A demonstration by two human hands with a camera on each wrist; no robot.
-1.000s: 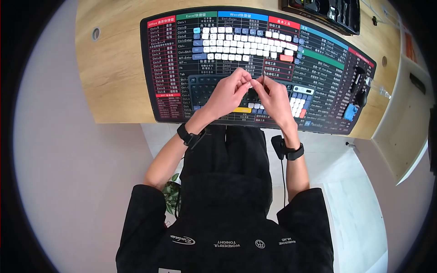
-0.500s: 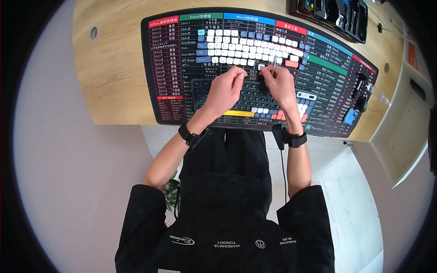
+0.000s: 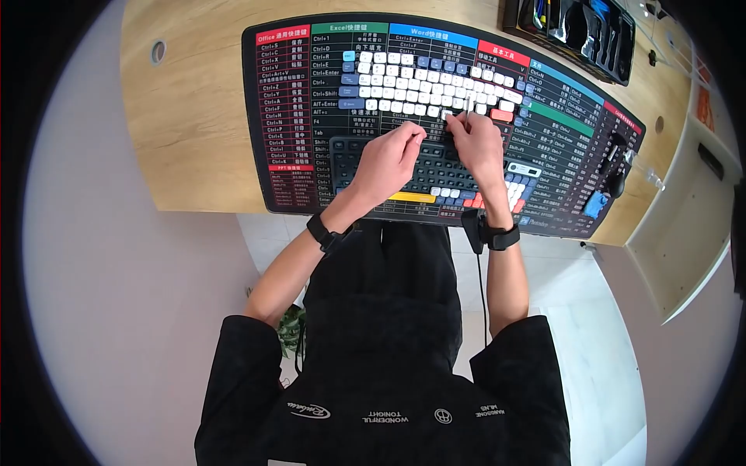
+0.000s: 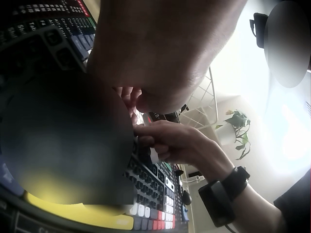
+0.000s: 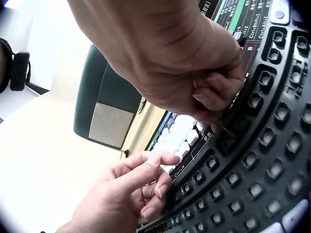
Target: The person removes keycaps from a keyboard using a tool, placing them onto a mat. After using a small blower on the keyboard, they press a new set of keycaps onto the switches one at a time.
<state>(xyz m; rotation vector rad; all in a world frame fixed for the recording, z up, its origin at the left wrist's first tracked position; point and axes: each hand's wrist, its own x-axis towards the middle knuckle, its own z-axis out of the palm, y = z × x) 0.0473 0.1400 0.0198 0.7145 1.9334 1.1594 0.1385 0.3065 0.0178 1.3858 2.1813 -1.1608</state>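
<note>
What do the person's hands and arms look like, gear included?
Left hand and right hand both gloveless. Black left wristband and right wristband; the right has a boxy black module and thin dark cable. Loose black left sleeve and right sleeve end near the elbows.

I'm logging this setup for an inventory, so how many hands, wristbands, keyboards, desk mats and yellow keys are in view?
Hands: 2 (left hand, right hand)
Wristbands: 2 (left wristband, right wristband)
Keyboard: 1
Desk mat: 1
Yellow key: 1
Total: 7
</note>
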